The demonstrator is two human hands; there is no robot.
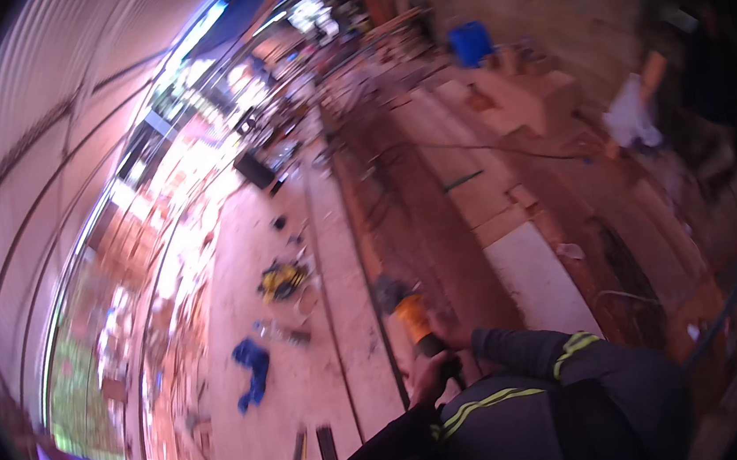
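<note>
I note both hands, left hand (429, 373) and right hand (456, 339), apparently clasp the yellow angle grinder (409, 313); disc must sit flat on the plank (349, 258).

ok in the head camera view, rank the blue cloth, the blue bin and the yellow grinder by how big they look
1. Blue cloth
2. Yellow grinder and blue bin: alike, and the bin is much farther off, so I won't rank them.

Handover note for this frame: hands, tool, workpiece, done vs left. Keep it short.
Left hand: gripping the rear handle of the yellow angle grinder.
Right hand: on the grinder body; exact grip too blurred to tell.
Grinder head sits at the edge of the long timber plank.
Blue cloth and a yellow tool lie on the floor to the left.
Progress on the plank: cannot tell.
</note>
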